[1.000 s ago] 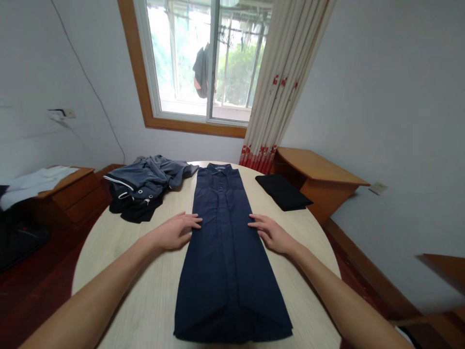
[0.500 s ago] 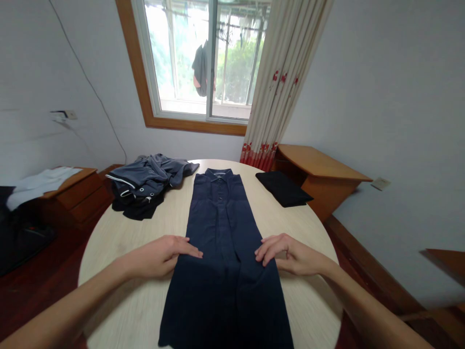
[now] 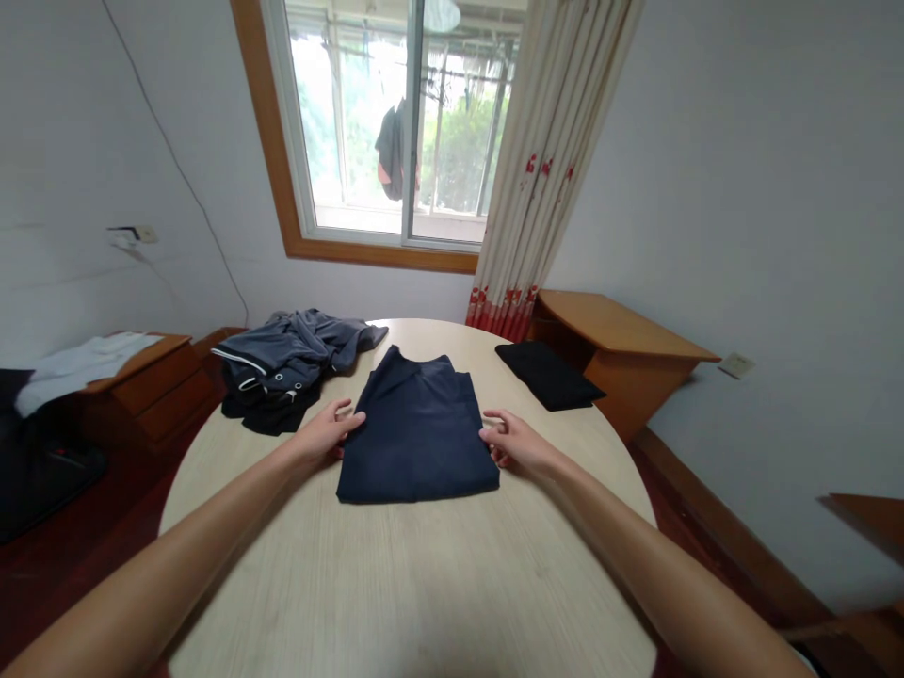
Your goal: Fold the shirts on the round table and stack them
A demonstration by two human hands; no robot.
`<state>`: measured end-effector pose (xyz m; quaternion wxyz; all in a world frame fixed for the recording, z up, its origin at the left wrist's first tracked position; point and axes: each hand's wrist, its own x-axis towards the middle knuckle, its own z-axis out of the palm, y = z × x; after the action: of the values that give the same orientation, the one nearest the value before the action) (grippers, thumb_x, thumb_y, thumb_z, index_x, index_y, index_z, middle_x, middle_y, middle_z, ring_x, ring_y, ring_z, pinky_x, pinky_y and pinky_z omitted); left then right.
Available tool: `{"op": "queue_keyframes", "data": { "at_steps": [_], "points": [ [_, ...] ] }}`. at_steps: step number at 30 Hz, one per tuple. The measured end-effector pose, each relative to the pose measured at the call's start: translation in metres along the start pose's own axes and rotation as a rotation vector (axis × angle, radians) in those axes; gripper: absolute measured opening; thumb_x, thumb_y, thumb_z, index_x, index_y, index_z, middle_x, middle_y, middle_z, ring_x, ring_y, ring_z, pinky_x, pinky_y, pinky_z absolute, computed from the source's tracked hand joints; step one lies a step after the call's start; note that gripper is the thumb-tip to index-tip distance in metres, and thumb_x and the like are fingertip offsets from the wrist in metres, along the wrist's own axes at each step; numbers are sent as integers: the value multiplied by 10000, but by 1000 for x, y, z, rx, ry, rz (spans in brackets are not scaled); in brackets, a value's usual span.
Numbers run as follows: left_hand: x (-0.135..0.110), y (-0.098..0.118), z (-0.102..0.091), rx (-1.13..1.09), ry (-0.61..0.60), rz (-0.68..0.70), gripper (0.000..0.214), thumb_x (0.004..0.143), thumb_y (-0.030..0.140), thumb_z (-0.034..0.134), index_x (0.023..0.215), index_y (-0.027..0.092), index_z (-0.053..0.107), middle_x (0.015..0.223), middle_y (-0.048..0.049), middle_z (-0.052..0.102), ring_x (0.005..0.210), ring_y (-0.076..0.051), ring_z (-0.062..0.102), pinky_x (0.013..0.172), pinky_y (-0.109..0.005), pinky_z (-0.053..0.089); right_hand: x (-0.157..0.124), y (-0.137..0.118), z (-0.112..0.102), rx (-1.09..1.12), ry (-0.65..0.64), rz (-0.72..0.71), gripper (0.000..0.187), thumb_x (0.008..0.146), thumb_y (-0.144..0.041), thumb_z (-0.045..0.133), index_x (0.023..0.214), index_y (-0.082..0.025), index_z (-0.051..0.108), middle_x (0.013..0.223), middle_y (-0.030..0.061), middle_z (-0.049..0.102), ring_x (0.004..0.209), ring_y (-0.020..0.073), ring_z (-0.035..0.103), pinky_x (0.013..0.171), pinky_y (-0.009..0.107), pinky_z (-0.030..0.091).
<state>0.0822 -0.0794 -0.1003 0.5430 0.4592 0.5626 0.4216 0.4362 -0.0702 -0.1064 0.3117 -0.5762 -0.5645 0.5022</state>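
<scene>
A dark navy shirt lies doubled over on the round table, its lower half laid up over the collar end. My left hand is at the shirt's left edge, thumb on top of the cloth and fingers curled at the side. At the right edge, my right hand has its thumb and fingers closed on the fabric. The shirt's collar and button front are hidden under the folded part.
A heap of grey and black clothes sits at the table's back left. Toward the back right lies a folded black garment. Beyond it stands a wooden desk. A curtain hangs by the window.
The shirt's lower half has been brought up and away from me over its upper half. Both my hands have moved forward with it along the shirt's sides.
</scene>
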Motion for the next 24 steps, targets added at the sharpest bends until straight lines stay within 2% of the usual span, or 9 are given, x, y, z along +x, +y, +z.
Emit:
{"op": "queue_keyframes", "data": {
  "at_steps": [3,6,9,11,13,17,21,22,24],
  "points": [
    [-22,-8,-1,1,-41,-25,925,720,313,855,1481,188,343,673,57,602,494,-118,557,462,-221,428,-14,12,1,-29,-85,-82,544,801,-363,738,1269,-213,503,661,-64,559,531,126,569,450,217,394],
    [-36,-8,3,-74,-125,13,1046,637,310,890,1492,204,297,800,10,678,658,-178,665,588,-285,520,-25,7,4,7,-116,-197,481,749,-391,765,1146,-200,572,603,-88,500,531,118,518,521,244,407],
    [-39,-6,5,-13,-130,158,891,589,356,887,1359,187,472,894,-32,712,860,-240,699,767,-374,553,-39,-1,6,-2,-2,-378,310,743,-404,748,935,-192,628,671,-48,538,617,125,521,622,278,430],
    [-40,-8,5,84,-120,254,714,620,398,854,1236,178,570,895,-37,713,891,-247,692,805,-383,538,-51,-1,6,-41,86,-441,246,767,-403,719,858,-190,636,738,-11,580,679,142,535,661,294,429],
    [-42,-12,4,129,-123,276,623,657,429,814,1184,179,596,897,-41,713,884,-244,688,792,-375,530,-64,5,6,-74,108,-424,220,790,-396,691,839,-189,632,747,-1,584,688,149,529,659,297,419],
    [-53,-25,5,198,-182,198,603,705,469,754,1203,182,572,775,-3,675,745,-207,662,667,-320,499,-84,24,9,-139,-12,-308,210,812,-389,658,862,-190,615,685,-29,524,637,135,486,611,276,380],
    [-67,-32,3,366,-189,126,573,710,474,735,1179,191,567,572,104,461,498,-130,514,490,-250,373,-95,28,10,-221,-87,-261,189,817,-363,660,829,-186,593,670,-33,518,612,115,456,578,253,348],
    [-72,-31,1,390,-216,86,563,710,472,736,1171,198,564,568,114,431,466,-119,491,462,-241,342,-98,26,8,-239,-123,-237,194,808,-358,672,815,-186,584,662,-35,520,600,108,452,566,245,342],
    [-82,-25,-2,408,-350,-37,593,703,462,757,1195,210,541,588,113,457,448,-117,512,436,-229,320,-103,19,0,-273,-270,-141,239,779,-374,712,797,-184,567,635,-42,530,564,96,460,534,230,337]
  ]
}}
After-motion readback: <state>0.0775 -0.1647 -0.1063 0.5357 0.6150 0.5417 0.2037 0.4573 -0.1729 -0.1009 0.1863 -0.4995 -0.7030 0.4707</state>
